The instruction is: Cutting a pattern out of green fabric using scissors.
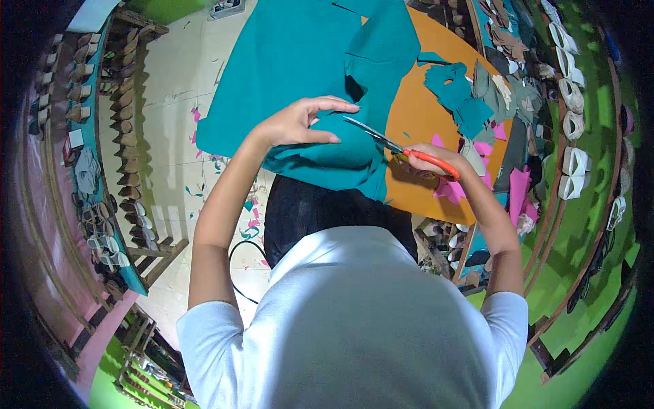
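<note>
Just under our left hand (289, 125), thumb and fingers apart, we've got matte, creased teal fabric (293, 61); our right hand (444, 151) is wrapped round orange-handled metal scissors (394, 144).

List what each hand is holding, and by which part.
Right hand: scissors, by the orange handles. Left hand: at the teal sheet, thumb and forefinger apart; can't tell whether it grips.
</note>
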`<control>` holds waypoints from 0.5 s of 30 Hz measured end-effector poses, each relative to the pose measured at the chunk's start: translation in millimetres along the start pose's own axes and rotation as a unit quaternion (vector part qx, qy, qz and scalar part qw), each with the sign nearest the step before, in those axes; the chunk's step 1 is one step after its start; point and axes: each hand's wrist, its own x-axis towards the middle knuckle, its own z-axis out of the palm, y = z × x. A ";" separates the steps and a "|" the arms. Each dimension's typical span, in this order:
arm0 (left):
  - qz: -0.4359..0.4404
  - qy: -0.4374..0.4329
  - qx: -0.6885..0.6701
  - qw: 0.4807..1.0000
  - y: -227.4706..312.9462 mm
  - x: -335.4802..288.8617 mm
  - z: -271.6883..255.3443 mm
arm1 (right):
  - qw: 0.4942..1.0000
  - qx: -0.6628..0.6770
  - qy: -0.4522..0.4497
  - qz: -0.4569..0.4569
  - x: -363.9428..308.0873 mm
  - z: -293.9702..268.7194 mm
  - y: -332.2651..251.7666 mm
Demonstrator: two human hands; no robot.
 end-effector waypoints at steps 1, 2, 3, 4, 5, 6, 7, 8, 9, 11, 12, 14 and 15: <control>0.000 -0.001 -0.001 1.000 0.6 0.5 0.7 | 1.000 -0.028 -0.003 0.007 0.0 -2.5 5.7; 0.013 -0.009 0.010 1.000 1.9 1.1 1.2 | 0.998 -0.056 -0.007 0.013 -0.4 -3.8 8.9; 0.025 -0.014 0.020 0.999 2.8 0.5 1.3 | 0.998 -0.056 -0.008 0.013 -0.4 -3.5 7.3; 0.021 -0.023 0.022 0.999 2.9 0.3 1.0 | 0.998 -0.066 -0.011 0.002 -0.7 -3.0 4.3; 0.020 -0.022 0.022 0.999 2.9 0.1 0.5 | 0.997 -0.076 -0.014 -0.008 -0.6 -2.8 2.5; 0.009 -0.030 0.017 0.999 2.6 0.6 -0.3 | 0.997 -0.077 -0.014 -0.008 -0.6 -2.9 2.4; -0.003 -0.038 0.012 0.999 2.5 1.1 -1.0 | 0.996 -0.083 -0.010 -0.011 -0.6 -3.0 2.4; -0.003 -0.037 0.011 0.999 3.2 1.7 -1.9 | 0.996 -0.090 -0.007 -0.013 -0.5 -3.2 2.3; 0.002 -0.040 0.026 0.999 4.7 2.1 -3.2 | 0.996 -0.090 -0.008 -0.013 -0.5 -2.6 1.0; 0.006 -0.041 0.040 0.998 3.9 2.8 -5.1 | 0.997 -0.076 0.001 -0.017 -1.2 -0.3 -2.1; 0.046 -0.039 0.057 0.997 2.3 3.0 -5.4 | 0.997 -0.076 0.000 -0.016 -1.9 0.4 -1.9; 0.085 -0.034 0.072 0.993 0.6 3.4 -6.2 | 0.994 -0.106 -0.003 -0.038 -3.6 1.5 -1.2; 0.090 -0.041 0.068 0.993 1.8 3.7 -6.8 | 0.994 -0.106 -0.004 -0.038 -3.6 2.2 -2.0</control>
